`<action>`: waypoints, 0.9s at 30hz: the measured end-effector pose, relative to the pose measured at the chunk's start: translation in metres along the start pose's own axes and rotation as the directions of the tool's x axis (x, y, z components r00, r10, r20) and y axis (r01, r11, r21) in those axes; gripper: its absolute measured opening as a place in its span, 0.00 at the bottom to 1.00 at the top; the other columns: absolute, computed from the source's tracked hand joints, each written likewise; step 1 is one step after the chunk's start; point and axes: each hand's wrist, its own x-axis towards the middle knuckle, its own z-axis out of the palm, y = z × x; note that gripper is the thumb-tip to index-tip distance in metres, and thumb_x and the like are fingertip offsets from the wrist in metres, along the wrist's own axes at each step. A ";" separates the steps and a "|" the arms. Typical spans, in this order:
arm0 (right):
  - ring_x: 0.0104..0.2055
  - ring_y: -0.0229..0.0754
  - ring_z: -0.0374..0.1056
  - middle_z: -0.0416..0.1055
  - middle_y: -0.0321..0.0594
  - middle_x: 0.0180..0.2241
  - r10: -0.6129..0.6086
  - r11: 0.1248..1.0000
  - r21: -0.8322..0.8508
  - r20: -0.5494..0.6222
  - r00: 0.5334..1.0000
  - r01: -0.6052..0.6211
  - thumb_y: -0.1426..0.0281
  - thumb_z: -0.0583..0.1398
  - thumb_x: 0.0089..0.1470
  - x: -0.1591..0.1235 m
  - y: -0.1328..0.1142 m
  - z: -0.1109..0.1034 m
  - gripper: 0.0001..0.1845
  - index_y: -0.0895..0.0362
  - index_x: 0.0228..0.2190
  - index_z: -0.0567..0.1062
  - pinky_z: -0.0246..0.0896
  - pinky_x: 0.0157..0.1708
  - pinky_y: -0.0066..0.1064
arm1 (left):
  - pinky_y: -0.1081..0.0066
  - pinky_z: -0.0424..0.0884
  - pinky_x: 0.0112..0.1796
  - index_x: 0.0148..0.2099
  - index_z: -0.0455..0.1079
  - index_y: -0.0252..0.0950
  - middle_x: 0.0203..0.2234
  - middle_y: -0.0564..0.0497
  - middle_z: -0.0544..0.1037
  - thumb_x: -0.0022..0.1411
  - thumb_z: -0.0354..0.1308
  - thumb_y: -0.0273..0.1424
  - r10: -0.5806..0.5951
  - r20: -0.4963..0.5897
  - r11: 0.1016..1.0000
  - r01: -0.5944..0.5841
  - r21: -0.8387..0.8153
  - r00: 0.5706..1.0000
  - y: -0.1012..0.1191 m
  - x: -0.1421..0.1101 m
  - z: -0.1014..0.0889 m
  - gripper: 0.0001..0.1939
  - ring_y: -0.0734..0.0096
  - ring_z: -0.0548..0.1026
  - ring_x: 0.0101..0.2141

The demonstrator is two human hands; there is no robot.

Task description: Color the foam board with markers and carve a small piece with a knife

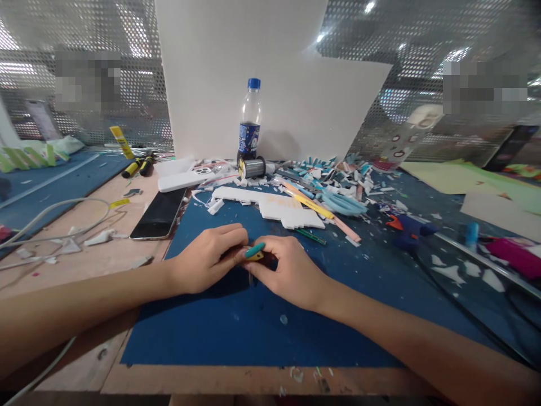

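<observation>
My left hand and my right hand meet low over the blue mat. Between their fingertips is a small teal and yellow piece, its kind hard to make out. The fingers of both hands are closed on it, the left thumb and forefinger at its left end, the right ones around its right side. Part of it is hidden behind the fingers. Just beyond the hands lie a cut white foam piece and a dark green pencil.
A cola bottle stands before a white board, near a wire spool. Foam scraps and a yellow craft knife lie ahead. A black phone is left; a blue glue gun with its cord is right.
</observation>
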 end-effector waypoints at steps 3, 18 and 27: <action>0.23 0.34 0.61 0.68 0.36 0.21 -0.005 1.000 -0.001 -0.001 1.000 0.005 0.76 0.59 0.50 0.000 0.000 0.000 0.05 0.61 0.23 0.72 0.55 0.24 0.26 | 0.77 0.59 0.27 0.32 0.59 0.35 0.25 0.55 0.64 0.67 0.45 0.30 -0.015 0.012 1.000 0.015 -0.016 1.000 0.000 0.000 0.000 0.10 0.77 0.62 0.25; 0.23 0.33 0.60 0.66 0.36 0.21 -0.087 0.996 0.008 -0.012 0.996 0.087 0.75 0.58 0.50 0.000 0.001 0.001 0.09 0.61 0.20 0.68 0.53 0.25 0.26 | 0.78 0.58 0.26 0.31 0.58 0.35 0.24 0.56 0.63 0.66 0.46 0.27 0.050 -0.011 0.998 -0.051 -0.043 0.999 0.000 0.001 0.002 0.09 0.78 0.61 0.25; 0.22 0.32 0.60 0.64 0.34 0.20 -0.136 0.991 0.013 -0.041 0.990 0.137 0.76 0.59 0.50 -0.002 0.002 0.002 0.09 0.61 0.20 0.67 0.53 0.24 0.25 | 0.76 0.58 0.26 0.29 0.57 0.35 0.23 0.56 0.63 0.66 0.46 0.28 0.098 -0.018 0.995 -0.098 0.032 0.995 0.001 -0.001 0.001 0.10 0.77 0.61 0.24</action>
